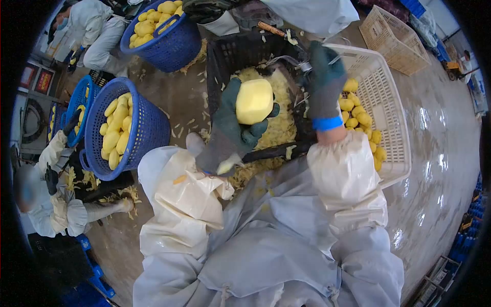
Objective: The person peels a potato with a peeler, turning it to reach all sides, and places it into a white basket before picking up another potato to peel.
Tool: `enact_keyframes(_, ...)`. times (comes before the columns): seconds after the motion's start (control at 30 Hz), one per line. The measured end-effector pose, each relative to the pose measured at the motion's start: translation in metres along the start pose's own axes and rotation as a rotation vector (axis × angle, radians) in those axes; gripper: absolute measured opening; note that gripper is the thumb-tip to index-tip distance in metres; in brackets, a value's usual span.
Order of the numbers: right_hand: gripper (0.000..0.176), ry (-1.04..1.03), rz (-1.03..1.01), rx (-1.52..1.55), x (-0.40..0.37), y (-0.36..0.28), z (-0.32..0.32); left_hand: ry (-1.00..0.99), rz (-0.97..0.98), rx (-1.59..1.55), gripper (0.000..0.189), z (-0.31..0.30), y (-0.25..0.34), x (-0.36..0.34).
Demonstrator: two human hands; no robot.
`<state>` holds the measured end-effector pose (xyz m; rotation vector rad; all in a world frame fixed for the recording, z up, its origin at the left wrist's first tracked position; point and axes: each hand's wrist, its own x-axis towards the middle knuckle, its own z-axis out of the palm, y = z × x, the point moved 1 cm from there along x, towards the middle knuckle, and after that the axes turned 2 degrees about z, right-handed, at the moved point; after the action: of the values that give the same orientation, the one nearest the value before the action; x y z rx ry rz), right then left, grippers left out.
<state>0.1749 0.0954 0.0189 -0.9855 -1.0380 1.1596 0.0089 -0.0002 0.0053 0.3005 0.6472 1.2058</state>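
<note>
A peeled yellow potato point(254, 102) rests in my left hand point(236, 120), whose dark green gloved fingers wrap round its lower side. My right hand point(327, 69), gloved with a blue band at the wrist, is closed over the right edge of the black crate point(225, 51); what it holds is too blurred to make out. Peelings point(281, 125) fill the crate beneath both hands. To the right, a white basket point(396, 102) holds several small yellow potatoes point(364, 119).
Blue baskets point(153, 128) point(179, 48) of peeled potatoes stand at the left. A beige crate point(396, 38) is at the upper right. Two co-workers point(71, 212) point(97, 30) sit at the left. Peel scraps lie on the wet floor point(434, 153).
</note>
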Motion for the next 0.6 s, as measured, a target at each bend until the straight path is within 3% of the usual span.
enact_keyframes(0.03,0.023,0.081,0.055,0.098,0.013,-0.003,-0.012,-0.004,0.006,0.001,0.059,-0.002,0.003,0.000)
enact_keyframes(0.1,0.024,0.158,0.101,0.198,0.020,-0.005,-0.016,-0.230,-0.091,-0.144,0.058,0.000,0.008,0.001)
enact_keyframes(0.17,0.024,0.059,0.034,0.160,0.001,-0.018,-0.005,-0.116,-0.078,-0.210,0.059,0.012,0.006,0.002)
enact_keyframes(0.2,0.023,-0.068,0.079,0.304,-0.007,-0.026,-0.001,-0.002,-0.069,-0.265,0.060,0.015,0.005,0.002)
enact_keyframes(0.23,0.023,-0.063,0.082,0.306,-0.014,-0.026,0.000,0.000,-0.074,-0.263,0.060,0.013,0.004,0.002)
enact_keyframes(0.33,0.030,-0.241,-0.106,-0.191,-0.026,-0.029,0.007,-0.088,-0.045,-0.231,0.061,-0.003,0.001,0.006)
enact_keyframes(0.5,0.016,-0.085,-0.035,-0.018,-0.011,-0.027,0.006,-0.193,-0.169,-0.254,0.062,0.004,0.006,0.003)
enact_keyframes(0.6,0.024,-0.099,0.059,0.066,-0.015,-0.031,0.007,-0.218,-0.178,-0.305,0.062,-0.011,0.000,0.007)
